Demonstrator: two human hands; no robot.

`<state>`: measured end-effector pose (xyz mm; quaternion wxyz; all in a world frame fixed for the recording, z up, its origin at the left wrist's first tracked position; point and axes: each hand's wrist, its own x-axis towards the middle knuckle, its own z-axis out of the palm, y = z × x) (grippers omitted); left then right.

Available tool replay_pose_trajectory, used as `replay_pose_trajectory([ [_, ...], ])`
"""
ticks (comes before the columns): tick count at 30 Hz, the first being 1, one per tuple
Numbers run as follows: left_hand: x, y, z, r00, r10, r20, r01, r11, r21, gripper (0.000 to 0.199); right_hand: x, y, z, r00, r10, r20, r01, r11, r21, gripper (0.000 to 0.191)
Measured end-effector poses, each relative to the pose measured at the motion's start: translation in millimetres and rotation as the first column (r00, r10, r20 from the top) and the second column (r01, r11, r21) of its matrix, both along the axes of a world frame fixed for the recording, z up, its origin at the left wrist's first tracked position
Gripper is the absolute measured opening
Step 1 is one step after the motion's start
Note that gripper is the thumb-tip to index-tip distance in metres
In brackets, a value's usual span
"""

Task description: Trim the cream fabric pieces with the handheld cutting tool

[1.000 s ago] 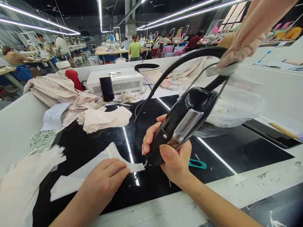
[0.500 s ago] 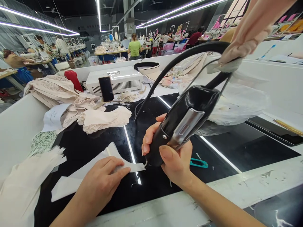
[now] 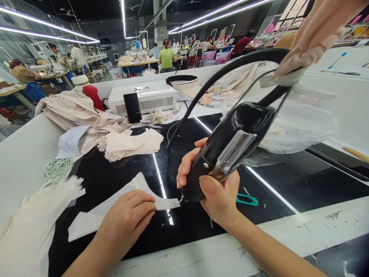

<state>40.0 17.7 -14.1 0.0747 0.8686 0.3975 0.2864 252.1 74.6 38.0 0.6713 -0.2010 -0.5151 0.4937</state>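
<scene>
My right hand (image 3: 213, 192) grips a black corded cutting tool (image 3: 230, 144), tip down on the black glass table (image 3: 121, 181). The tool's tip touches the right end of a pale fabric piece (image 3: 115, 206). My left hand (image 3: 127, 221) lies flat on that piece with the fingers spread, pressing it to the table. A thick black cable (image 3: 219, 75) arcs up from the tool to a cloth-wrapped hanger at the top right.
Small teal snips (image 3: 247, 199) lie right of my right hand. Stacked beige fabric (image 3: 129, 144) and a bigger pile (image 3: 72, 111) sit at the back left, near a white machine box (image 3: 150, 96) with a phone (image 3: 132, 107). A plastic bag (image 3: 300, 127) lies right. Other people work behind.
Both hands and the tool keep their places on the fabric; the whole view has only shifted slightly to the right.
</scene>
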Motion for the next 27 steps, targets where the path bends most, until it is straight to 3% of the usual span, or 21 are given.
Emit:
replay_pose_trajectory([
  [15,3,-4,5.1,0.989,0.102,0.104,-0.085,0.984,-0.159,0.017,0,0,-1.4,1.000,0.009,0.016,-0.009,1.000,-0.001,0.050],
  [27,-1,-6,12.5,0.996,0.078,0.052,-0.070,0.988,-0.134,0.011,-1,0,1.3,1.000,0.017,0.006,-0.017,1.000,-0.008,0.049],
])
